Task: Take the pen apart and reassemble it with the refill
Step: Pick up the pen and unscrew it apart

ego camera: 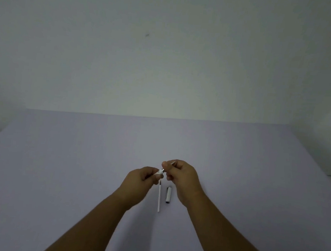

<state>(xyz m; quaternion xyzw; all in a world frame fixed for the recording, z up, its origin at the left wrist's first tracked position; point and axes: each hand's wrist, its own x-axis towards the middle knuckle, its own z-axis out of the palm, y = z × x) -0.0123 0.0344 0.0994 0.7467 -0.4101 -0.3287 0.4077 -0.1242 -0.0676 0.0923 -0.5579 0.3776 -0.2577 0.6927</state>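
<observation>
We see both hands raised just above a pale lilac tabletop point(58, 156). The left hand point(141, 180) curls around the white pen barrel point(159, 172), of which only a short end shows past the fingers. The right hand point(182, 174) pinches the metal tip section point(172, 162), which meets the barrel's end. On the tabletop between the wrists lie a thin white refill point(159, 198), dark tip pointing away from us, and just beside it the cap point(168, 195).

Lilac table point(57, 166) bears refill point(159, 199) beside cap point(168, 195).
</observation>
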